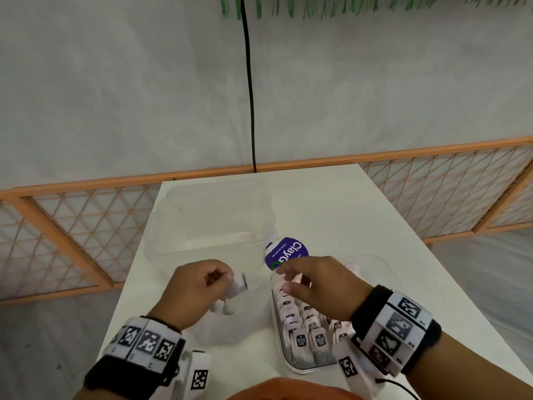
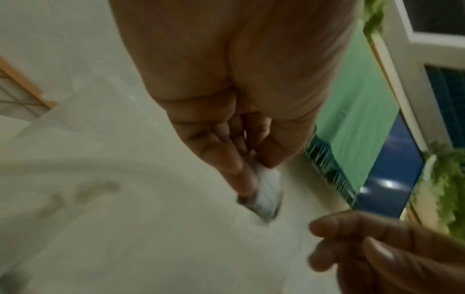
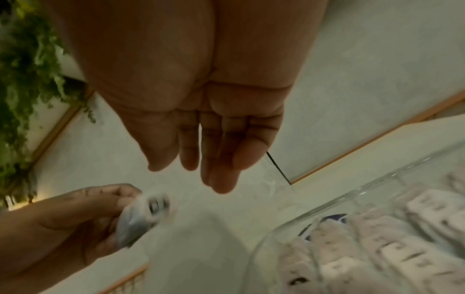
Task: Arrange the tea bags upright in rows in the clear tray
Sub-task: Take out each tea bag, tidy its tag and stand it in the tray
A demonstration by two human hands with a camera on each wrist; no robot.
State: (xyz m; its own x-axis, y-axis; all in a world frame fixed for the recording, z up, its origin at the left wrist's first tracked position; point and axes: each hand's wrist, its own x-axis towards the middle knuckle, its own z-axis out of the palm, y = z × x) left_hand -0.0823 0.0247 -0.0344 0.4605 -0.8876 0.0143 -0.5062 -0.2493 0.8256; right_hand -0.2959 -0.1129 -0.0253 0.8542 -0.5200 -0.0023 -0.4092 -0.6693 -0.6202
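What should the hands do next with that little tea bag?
Probably pass it across. The left hand pinches a tea bag above the table, beside the clear tray, where other tea bags already stand in rows. The right hand hovers over the tray, fingers relaxed, holding nothing, so it looks ready to take the bag and stand it in a row.

Looks like a staged indoor recording corner, not a lived-in room: small white table [image 1: 331,203] against plain pale wall [image 1: 115,82], orange-framed lattice panels [image 1: 72,226], hanging artificial greenery [image 1: 288,7], black cable [image 1: 249,96].
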